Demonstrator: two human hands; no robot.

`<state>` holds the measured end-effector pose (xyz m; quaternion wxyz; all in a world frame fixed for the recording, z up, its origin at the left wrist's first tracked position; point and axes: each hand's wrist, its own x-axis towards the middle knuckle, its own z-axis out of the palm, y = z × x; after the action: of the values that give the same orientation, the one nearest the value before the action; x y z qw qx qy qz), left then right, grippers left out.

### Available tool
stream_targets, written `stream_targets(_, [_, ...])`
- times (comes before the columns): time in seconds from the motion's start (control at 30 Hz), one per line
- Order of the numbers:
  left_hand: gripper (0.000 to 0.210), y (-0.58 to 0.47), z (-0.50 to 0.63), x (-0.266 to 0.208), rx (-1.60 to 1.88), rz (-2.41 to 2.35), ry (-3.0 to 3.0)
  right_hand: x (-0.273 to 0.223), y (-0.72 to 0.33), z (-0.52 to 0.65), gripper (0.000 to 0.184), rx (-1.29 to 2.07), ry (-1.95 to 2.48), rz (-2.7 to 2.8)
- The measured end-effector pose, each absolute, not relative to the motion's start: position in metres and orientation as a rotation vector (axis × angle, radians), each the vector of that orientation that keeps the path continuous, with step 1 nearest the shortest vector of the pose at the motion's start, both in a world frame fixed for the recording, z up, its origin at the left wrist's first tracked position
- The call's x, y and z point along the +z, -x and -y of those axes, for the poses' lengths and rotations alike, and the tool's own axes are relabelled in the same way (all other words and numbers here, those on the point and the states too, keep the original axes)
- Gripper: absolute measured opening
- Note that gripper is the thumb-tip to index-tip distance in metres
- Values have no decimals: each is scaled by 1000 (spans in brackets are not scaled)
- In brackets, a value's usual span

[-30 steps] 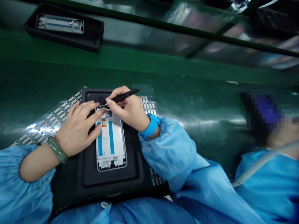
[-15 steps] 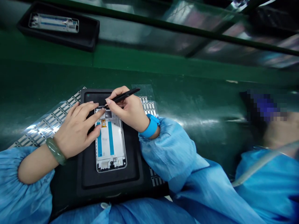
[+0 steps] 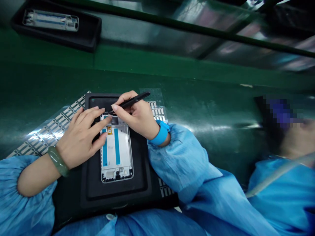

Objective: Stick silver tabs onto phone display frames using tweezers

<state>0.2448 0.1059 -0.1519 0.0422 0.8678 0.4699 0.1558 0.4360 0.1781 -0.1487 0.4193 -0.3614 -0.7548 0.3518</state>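
A phone frame [image 3: 123,147] with two blue adhesive strips and a small orange flex piece [image 3: 109,130] lies upright in a black tray [image 3: 140,164]. My left hand [image 3: 83,132] rests over its upper left side with the fingers stretched out. The index fingertip presses at the frame's top, and the thumb lies along the left edge. Pinched in my right hand [image 3: 137,114] like a pen is a pair of black tweezers [image 3: 135,99]. Their tips point at the top edge of the frame, close to my left index finger; what they touch there is too small to tell.
Sheets of small stickers [image 3: 52,129] lie under the tray's left and right sides. At the back left, a black box [image 3: 90,41] holds another phone frame [image 3: 51,20]. On the right, a co-worker's blurred hand [image 3: 297,141] is near a dark object [image 3: 264,121]. A rail [image 3: 172,23] crosses the back.
The view has shifted slightly, so the box at the back sits a little further left and higher. Both hands keep nearly the same place and hold on the frame.
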Motion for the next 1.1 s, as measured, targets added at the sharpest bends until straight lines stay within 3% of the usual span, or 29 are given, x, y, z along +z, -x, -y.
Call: stream_targets(1.1, [36,-247,-104,-149,524,-1447,-2616,-147,-442,-178,9,658,782,2110])
